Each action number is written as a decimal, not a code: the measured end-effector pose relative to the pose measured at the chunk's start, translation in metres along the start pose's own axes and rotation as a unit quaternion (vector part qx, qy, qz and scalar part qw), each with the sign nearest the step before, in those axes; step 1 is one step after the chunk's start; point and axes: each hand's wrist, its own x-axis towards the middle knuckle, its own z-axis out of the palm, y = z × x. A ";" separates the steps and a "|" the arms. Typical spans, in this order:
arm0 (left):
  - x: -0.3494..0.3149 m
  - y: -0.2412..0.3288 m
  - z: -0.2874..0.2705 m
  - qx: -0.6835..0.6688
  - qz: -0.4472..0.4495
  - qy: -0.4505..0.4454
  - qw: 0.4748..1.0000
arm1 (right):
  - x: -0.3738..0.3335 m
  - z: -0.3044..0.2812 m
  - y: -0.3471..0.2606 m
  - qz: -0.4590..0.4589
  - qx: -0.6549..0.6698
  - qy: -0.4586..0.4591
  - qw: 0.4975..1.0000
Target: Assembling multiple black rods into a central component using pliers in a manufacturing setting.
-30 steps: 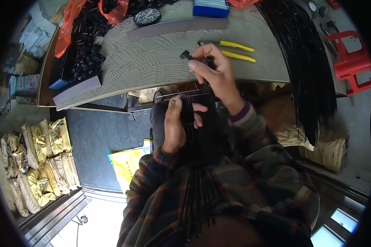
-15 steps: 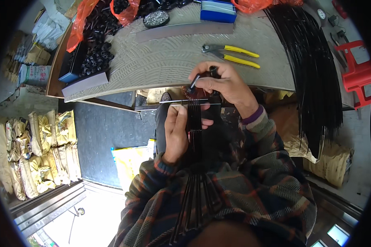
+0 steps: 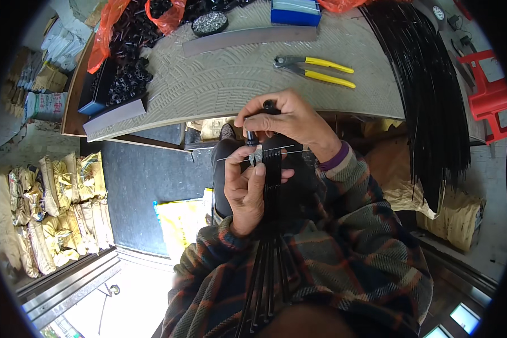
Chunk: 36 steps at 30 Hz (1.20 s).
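My left hand is closed around a bundle of thin black metal rods, resembling umbrella ribs. Thumb and fingers pinch near the bundle's upper end, where narrow straight wires cross it. Lower down, the rods fan out over my plaid jacket. In my right hand is a small black tube-shaped plastic part, held between thumb and fingers, its lower end at my left fingertips. A second black round-ended piece shows between the right fingers; its far part is hidden.
Yellow-handled pliers lie on the worktable. Behind them are a blue box and a round dish of small metal pieces. Black plastic parts heap at left; long black rods hang over the right edge.
My right hand has moved left and slightly down, bringing the black tube-shaped part to the left fingertips. The left thumb has shifted lower, and the cross wires have tilted.
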 end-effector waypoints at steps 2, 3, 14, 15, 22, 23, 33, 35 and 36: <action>0.001 0.001 0.001 -0.008 -0.007 -0.015 1.000 | 0.001 -0.002 0.000 -0.024 -0.037 -0.013 0.999; 0.000 0.003 0.002 -0.007 -0.012 -0.010 1.000 | 0.000 -0.002 0.001 -0.019 -0.032 -0.013 0.999; 0.005 0.002 -0.001 -0.014 -0.028 -0.005 0.999 | -0.001 0.000 0.009 -0.087 -0.050 -0.049 0.994; 0.005 0.001 0.000 -0.023 -0.029 -0.009 0.999 | -0.003 0.000 0.009 -0.085 -0.048 -0.045 0.994; 0.002 0.005 0.001 -0.016 -0.014 -0.017 1.000 | -0.004 0.003 0.004 -0.052 -0.007 -0.056 0.997; 0.002 0.004 0.000 -0.015 -0.014 -0.018 1.000 | -0.004 0.003 0.006 -0.065 -0.009 -0.052 0.996; 0.004 0.003 0.000 -0.015 -0.002 -0.013 1.000 | -0.002 -0.002 0.003 -0.064 -0.028 -0.038 0.997; 0.003 0.005 -0.004 -0.015 0.009 0.000 1.000 | -0.007 -0.001 0.010 -0.066 0.059 0.025 0.996; 0.004 0.004 -0.005 -0.014 0.027 0.020 0.999 | -0.012 -0.004 0.014 -0.063 0.141 0.095 0.983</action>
